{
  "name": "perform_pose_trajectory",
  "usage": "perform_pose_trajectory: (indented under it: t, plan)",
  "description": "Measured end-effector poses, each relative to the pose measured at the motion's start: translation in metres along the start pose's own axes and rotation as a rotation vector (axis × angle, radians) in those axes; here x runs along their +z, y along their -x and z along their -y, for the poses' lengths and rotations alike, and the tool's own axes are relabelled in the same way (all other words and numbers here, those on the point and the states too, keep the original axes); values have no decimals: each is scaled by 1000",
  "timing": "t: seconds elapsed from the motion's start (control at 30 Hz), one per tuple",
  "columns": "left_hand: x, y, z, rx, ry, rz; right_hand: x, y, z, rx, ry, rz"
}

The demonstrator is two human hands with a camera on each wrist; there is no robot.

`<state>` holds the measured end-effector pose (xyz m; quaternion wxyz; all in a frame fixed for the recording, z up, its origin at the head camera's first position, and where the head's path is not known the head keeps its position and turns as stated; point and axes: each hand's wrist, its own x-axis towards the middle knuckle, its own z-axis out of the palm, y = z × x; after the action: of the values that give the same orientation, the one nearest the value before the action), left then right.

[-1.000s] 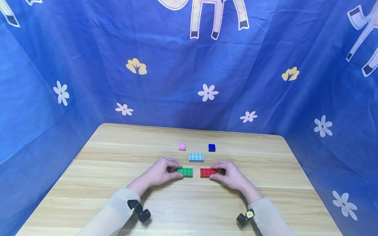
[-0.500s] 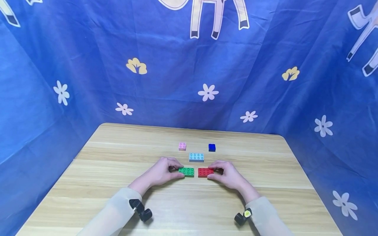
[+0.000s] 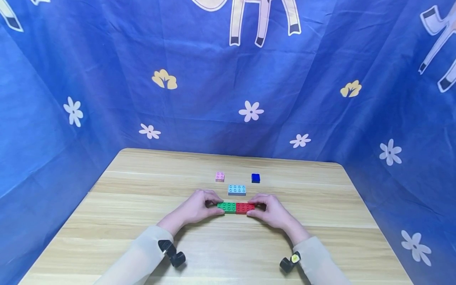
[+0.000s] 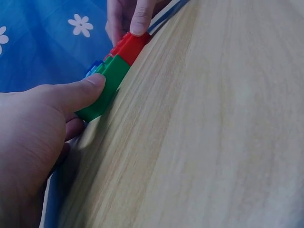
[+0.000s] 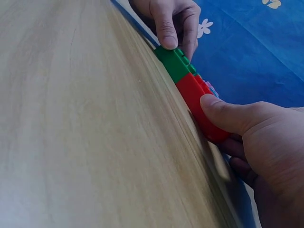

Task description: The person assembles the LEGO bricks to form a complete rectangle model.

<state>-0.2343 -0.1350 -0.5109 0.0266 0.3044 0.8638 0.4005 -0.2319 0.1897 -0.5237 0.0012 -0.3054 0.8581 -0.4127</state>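
Note:
A green toy brick (image 3: 228, 207) and a red toy brick (image 3: 244, 208) lie end to end on the wooden table, their short sides meeting. My left hand (image 3: 196, 206) pinches the green brick at its outer end, thumb (image 4: 94, 84) on the near side and fingers behind. From the other side my right hand (image 3: 270, 210) pinches the red brick, its thumb (image 5: 213, 103) along the near face. Both wrist views show the green (image 4: 110, 78) and red (image 5: 192, 92) ends flush in one row. Most of the fingertips behind the bricks are hidden.
Just beyond the pair sits a light blue brick (image 3: 236, 190). Farther back are a small pink brick (image 3: 219, 177) on the left and a small dark blue brick (image 3: 255, 178) on the right. A blue patterned curtain (image 3: 213, 130) hangs around the wooden table (image 3: 235, 253).
The gap between the two bricks has closed. My right hand has slid the red brick left, and my left hand has slid the green one slightly right.

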Motion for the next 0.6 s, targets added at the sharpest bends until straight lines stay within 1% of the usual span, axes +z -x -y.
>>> perform_pose_trajectory:
  t: [0.3,0.6]
  plan:
    - [3,0,2,-16,34,-8,1,0,1,-6,-13,-7]
    - [4,1,3,-27,37,-25,1,0,1,-4,-17,-4]
